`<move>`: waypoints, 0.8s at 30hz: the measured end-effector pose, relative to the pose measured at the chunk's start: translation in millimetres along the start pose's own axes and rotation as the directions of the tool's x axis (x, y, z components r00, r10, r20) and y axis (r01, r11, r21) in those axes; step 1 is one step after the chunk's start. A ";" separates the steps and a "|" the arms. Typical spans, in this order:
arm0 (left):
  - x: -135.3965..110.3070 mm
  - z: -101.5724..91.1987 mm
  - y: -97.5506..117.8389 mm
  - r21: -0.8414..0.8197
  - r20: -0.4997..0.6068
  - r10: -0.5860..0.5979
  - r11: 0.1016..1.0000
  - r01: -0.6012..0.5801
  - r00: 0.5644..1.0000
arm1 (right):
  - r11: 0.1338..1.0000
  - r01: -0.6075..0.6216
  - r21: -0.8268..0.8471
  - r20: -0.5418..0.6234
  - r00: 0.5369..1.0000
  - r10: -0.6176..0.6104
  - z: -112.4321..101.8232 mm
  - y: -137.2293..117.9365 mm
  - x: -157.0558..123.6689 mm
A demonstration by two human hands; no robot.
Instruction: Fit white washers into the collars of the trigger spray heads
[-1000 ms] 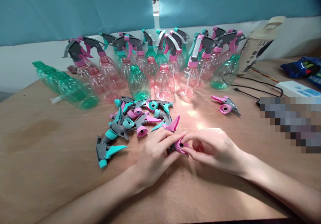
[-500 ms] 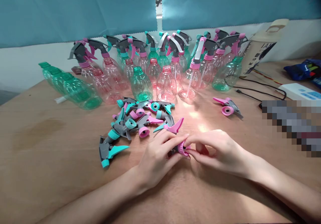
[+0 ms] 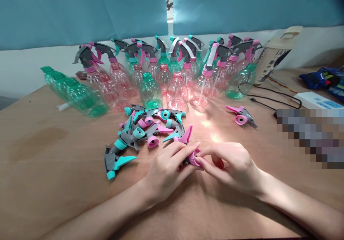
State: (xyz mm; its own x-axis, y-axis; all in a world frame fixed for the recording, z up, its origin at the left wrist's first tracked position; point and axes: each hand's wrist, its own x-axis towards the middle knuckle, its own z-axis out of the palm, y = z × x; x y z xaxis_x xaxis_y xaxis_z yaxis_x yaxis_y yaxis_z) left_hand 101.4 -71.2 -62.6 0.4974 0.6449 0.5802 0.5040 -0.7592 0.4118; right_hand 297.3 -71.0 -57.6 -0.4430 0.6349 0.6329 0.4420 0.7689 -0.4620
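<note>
The fingers [image 3: 188, 151] of the left hand [image 3: 166, 166] are gripping a pink-and-gray spray head [image 3: 193, 157] from its left side, just above the near part of the tabletop [image 3: 67, 200]; its pink trigger [image 3: 186, 135] is sticking up beyond the knuckles, and its pink collar is facing the right hand [image 3: 240, 166]; the right thumb and forefinger are meeting at the collar's open mouth, though whether they are pinching the rim or something small inside, one cannot quite tell; just beyond the left hand, a pile of loose spray heads [image 3: 131, 139], teal, pink and gray, is spreading across the tabletop; a single pink-and-gray head [image 3: 241, 119] is lying apart, beyond the right hand; farther back, an open pink bottle [image 3: 177, 95] and an open green bottle [image 3: 151, 93] are standing side by side, with a row of open green bottles [image 3: 87, 100] slanting away at the left; behind them, many bottles are wearing fitted spray heads; to the right, a cream tumbler [image 3: 276, 55], a black cable [image 3: 285, 96], a white box [image 3: 318, 100] and a blue packet [image 3: 319, 78] are sitting; teal cloth [image 3: 80, 14] is hanging behind everything.
</note>
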 end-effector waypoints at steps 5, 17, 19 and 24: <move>3.3 1.0 1.4 0.032 -0.052 0.037 0.999 -0.035 0.998 | 0.998 -0.037 -0.051 0.012 0.999 0.037 -2.1 -4.0 -0.3; 5.7 -5.9 6.2 0.013 -0.116 -0.082 0.996 0.084 0.990 | 0.985 -0.016 0.173 0.073 0.997 0.003 4.8 2.0 -3.9; 4.2 -4.2 6.9 -0.003 -0.107 -0.088 0.996 0.088 0.990 | 0.989 -0.009 0.149 0.055 0.999 0.001 6.9 2.5 -5.7; -3.8 4.7 8.0 -0.050 -0.069 -0.077 0.996 0.074 0.995 | 0.999 -0.012 0.039 -0.060 0.998 0.014 12.3 1.4 -8.4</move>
State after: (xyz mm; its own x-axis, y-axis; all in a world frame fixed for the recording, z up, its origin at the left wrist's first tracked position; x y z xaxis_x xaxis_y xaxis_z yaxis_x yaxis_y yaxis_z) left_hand 106.9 -79.3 -64.8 0.4067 0.6941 0.5940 0.5036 -0.7128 0.4881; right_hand 292.1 -74.4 -71.1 -0.3891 0.6402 0.6624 0.4163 0.7637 -0.4935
